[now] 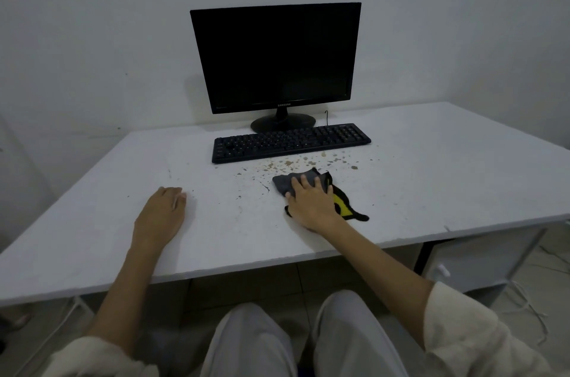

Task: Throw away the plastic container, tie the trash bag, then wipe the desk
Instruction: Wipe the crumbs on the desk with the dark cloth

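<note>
A grey, black and yellow cloth point(287, 184) lies on the white desk point(431, 179), right of centre. My right hand point(311, 204) presses flat on it, fingers spread over the grey part. Brown crumbs and stains point(287, 164) are scattered just beyond the cloth, in front of the keyboard. My left hand point(163, 213) rests palm-down on the desk to the left, holding nothing. No plastic container or trash bag is in view.
A black keyboard point(291, 142) sits behind the stains, with a black monitor point(276, 57) on its stand against the wall. A white drawer unit point(475, 259) stands under the desk at right, with cables on the floor. My knees are below the front edge.
</note>
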